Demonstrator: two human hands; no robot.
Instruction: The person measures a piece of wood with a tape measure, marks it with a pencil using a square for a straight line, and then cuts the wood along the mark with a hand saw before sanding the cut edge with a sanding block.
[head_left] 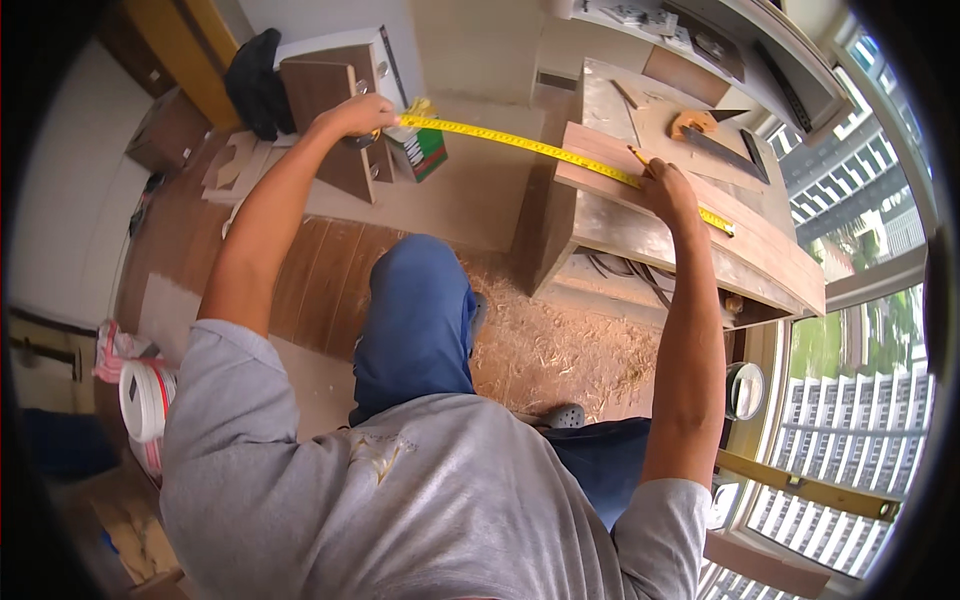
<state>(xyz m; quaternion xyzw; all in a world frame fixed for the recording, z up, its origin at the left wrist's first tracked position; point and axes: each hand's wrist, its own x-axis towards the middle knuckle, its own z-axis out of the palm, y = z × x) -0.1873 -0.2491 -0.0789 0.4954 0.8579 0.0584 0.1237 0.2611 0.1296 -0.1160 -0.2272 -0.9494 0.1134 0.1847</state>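
My left hand (358, 115) is closed around a tape measure (362, 141), its dark case showing below the fingers. The yellow tape blade (490, 132) stretches to the right, across a gap and onto a long wooden board (765, 240). Its metal end lies on the board beyond my right wrist. My right hand (668, 190) rests at the board, fingers closed on a yellow pencil (638, 156) that points up and left. The pencil is beside the blade. The board lies along the near edge of a workbench (600, 95).
A handsaw (692, 128) and a small wood strip (627, 93) lie on the bench. Wood shavings (560, 350) cover the floor. Cabinet panels (325, 130) and a green box (425, 155) stand at far left. A white bucket (145, 400) is left; a yellow spirit level (800, 485) is right.
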